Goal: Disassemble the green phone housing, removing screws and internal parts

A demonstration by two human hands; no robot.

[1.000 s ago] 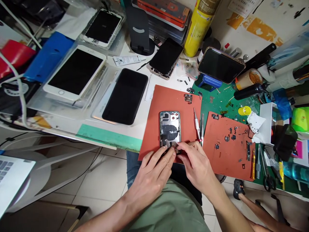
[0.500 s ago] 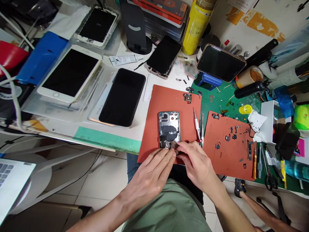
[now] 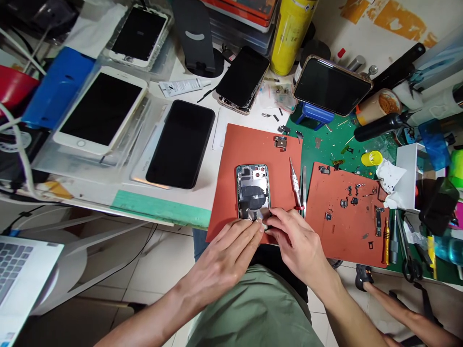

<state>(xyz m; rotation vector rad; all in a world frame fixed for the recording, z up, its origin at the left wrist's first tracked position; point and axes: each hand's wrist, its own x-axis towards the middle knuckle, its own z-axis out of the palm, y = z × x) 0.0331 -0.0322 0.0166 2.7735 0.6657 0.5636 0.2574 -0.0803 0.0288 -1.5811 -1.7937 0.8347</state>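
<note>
An opened smartphone rear housing [image 3: 253, 193] lies face up on a red-orange silicone mat [image 3: 253, 144], its metal inner plate and a dark round patch showing. My left hand [image 3: 226, 253] presses its fingertips against the housing's lower edge. My right hand [image 3: 292, 238] pinches at the same edge, and my fingers hide that end of the housing. Just right of my right hand lie a small screwdriver [image 3: 295, 185] and metal tweezers [image 3: 303, 190], both apart from the housing.
A second red-orange mat [image 3: 343, 221] with several small phone parts lies to the right, on a green cutting mat [image 3: 336, 140]. Several phones and screens [image 3: 181, 144] lie beyond and left. A yellow gas can [image 3: 291, 33] stands at the back. A laptop [image 3: 21, 274] sits lower left.
The whole view has drifted slightly, with the bench shifting left and up. My hands stay at the housing's lower edge, and the housing remains on the mat.
</note>
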